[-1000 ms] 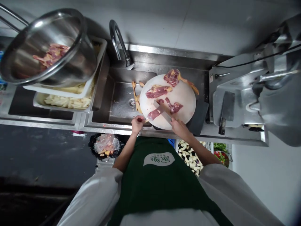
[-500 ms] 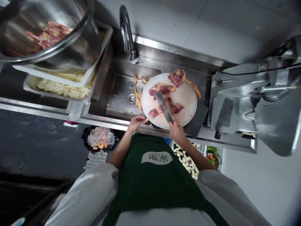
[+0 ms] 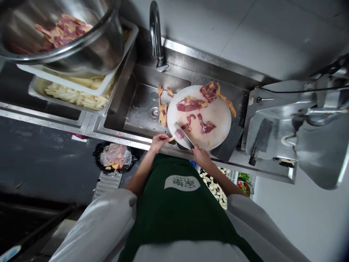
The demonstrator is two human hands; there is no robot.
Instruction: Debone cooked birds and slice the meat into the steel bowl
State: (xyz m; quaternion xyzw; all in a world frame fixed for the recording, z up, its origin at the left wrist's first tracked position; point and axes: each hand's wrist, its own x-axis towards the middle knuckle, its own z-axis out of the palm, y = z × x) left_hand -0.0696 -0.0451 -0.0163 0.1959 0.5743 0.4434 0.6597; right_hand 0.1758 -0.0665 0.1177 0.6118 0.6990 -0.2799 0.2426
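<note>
Our left hand (image 3: 160,142) pinches the pale end of a red raw meat piece (image 3: 178,134) at the round white cutting board's (image 3: 221,122) edge — our right hand (image 3: 201,156) grasps a broad steel cleaver (image 3: 184,135) just beside it.

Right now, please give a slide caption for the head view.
Right hand holds a broad steel cleaver, left hand pale-ended pink meat, over a round white board.

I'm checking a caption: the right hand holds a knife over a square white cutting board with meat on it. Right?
Only the shape is wrong: the head view shows a round white cutting board. The right hand does hold the knife over it, with meat on it.
</note>
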